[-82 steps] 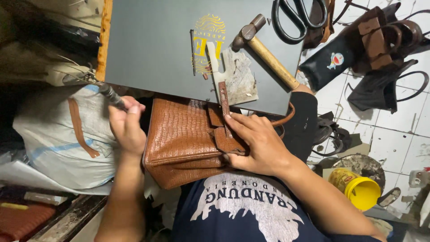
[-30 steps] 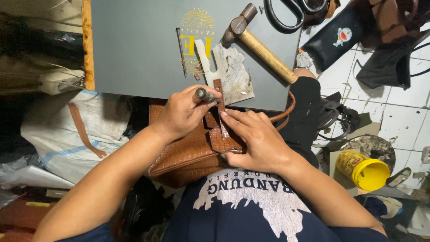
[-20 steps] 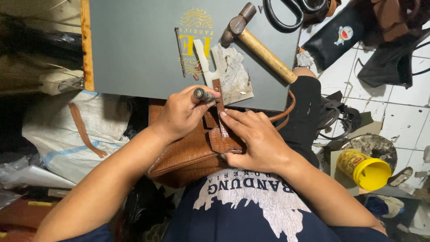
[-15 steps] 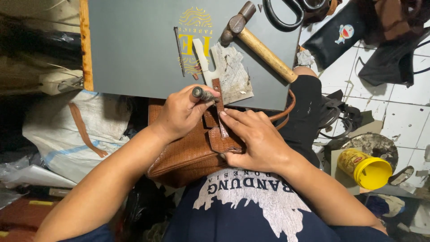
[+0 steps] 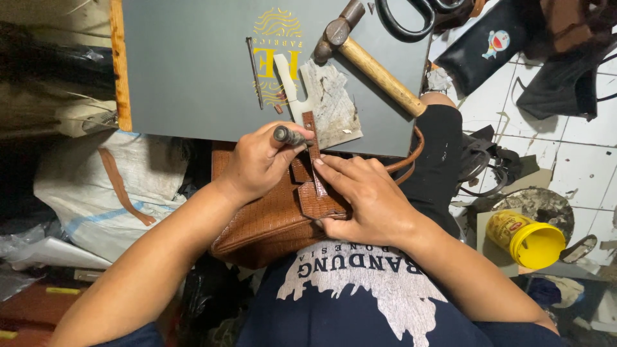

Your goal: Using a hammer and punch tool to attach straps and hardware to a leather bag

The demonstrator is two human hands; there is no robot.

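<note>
Gripping a short dark metal punch tool [image 5: 287, 135] in our left hand [image 5: 257, 164], now brought from the side onto the narrow brown leather strap [image 5: 314, 154], our right hand [image 5: 366, 196] pins the brown textured leather bag [image 5: 270, 218] on our lap, so punching looks ready.

scissors [image 5: 411, 16] cut off at top edge, tool tip [image 5: 307, 142] hidden

Board's [image 5: 193, 71] left half lies bare; hammer [image 5: 369, 64], scissors [image 5: 411, 16] and scrap [image 5: 331, 106] crowd its right side.
</note>
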